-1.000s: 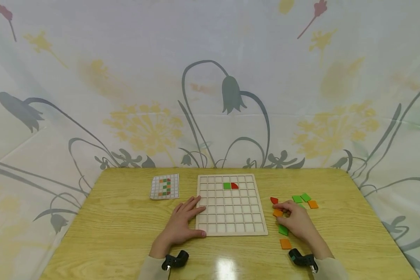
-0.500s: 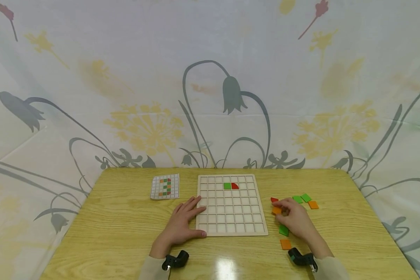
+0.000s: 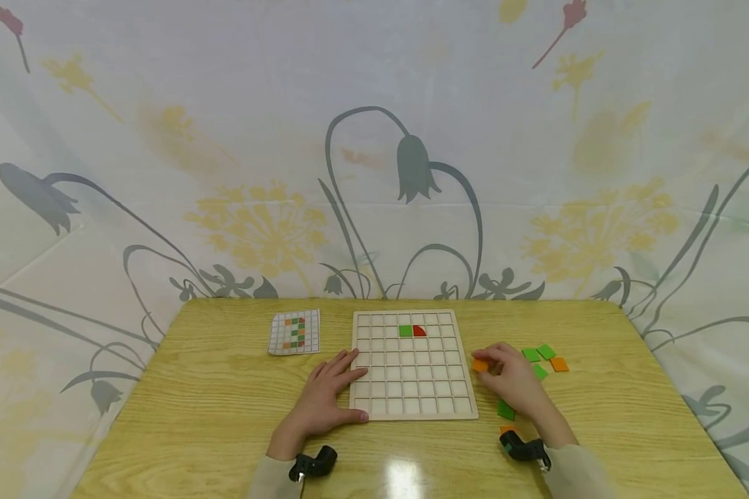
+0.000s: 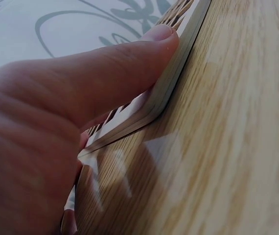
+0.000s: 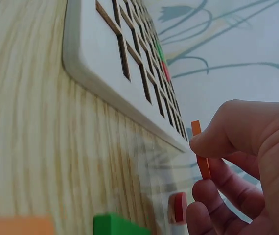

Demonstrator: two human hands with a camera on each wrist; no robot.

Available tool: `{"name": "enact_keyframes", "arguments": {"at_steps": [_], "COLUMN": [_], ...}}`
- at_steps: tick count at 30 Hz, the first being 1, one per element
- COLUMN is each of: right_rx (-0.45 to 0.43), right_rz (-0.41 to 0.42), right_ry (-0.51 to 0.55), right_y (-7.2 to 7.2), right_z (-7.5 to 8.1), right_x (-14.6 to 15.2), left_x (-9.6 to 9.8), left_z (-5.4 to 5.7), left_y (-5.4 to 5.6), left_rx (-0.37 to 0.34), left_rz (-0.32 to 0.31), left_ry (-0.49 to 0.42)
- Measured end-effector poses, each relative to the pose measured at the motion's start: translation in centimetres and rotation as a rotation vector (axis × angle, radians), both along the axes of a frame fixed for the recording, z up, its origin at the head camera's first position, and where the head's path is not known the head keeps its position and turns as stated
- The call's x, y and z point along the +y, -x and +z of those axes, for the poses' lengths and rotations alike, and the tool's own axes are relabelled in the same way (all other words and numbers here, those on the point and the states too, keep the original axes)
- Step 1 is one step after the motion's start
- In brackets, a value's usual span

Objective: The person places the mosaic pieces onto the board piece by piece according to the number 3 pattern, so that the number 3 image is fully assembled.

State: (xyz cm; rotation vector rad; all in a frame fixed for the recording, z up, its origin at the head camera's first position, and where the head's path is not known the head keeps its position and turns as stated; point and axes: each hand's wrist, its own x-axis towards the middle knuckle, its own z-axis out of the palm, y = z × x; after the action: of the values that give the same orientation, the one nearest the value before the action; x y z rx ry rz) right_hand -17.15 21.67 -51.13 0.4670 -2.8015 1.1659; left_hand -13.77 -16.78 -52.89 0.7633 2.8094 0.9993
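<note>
A pale wooden grid board [image 3: 412, 391] lies in the middle of the table, with a green square tile [image 3: 406, 331] and a red quarter-circle tile [image 3: 419, 331] in neighbouring cells near its far side. My left hand [image 3: 321, 395] rests on its left edge, fingers spread, the thumb [image 4: 144, 58] on the near corner. Just off the right edge, my right hand [image 3: 512, 378] pinches an orange square tile [image 3: 479, 365] between thumb and fingertips; the right wrist view shows this tile [image 5: 204, 167] edge-on. A loose red tile [image 5: 180, 208] lies below those fingers, hidden in the head view.
Several green tiles [image 3: 546, 352] and an orange tile [image 3: 558, 364] lie beyond my right hand. Nearer are a green tile [image 3: 506, 410] and an orange one [image 3: 508, 430], partly covered by the wrist camera. A printed pattern card [image 3: 293, 333] lies left of the board.
My right hand has taken the orange tile from among the loose pieces and carried it left and slightly away, up to the board's edge. The left hand has not moved.
</note>
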Motion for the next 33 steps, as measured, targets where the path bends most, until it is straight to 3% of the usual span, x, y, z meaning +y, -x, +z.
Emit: {"name": "enact_keyframes", "arguments": {"at_steps": [15,23,33], "right_rx": [-0.036,-0.024,-0.012], "right_rz": [0.061,0.074,0.076], "right_ry": [0.079,0.075,0.150], "right_y": [1.4,2.3,4.0], "right_z": [0.8,0.4,0.4], "right_x": [-3.4,-5.2,-7.4], "left_x": [0.0,0.0,0.0], "left_z": [0.2,0.3,0.3], "left_y": [-0.1,0.0,-0.1], "left_rx": [-0.008,-0.005,0.012], "left_rz": [0.004,-0.008,-0.013], "left_ry": [-0.010,-0.010,-0.019]}}
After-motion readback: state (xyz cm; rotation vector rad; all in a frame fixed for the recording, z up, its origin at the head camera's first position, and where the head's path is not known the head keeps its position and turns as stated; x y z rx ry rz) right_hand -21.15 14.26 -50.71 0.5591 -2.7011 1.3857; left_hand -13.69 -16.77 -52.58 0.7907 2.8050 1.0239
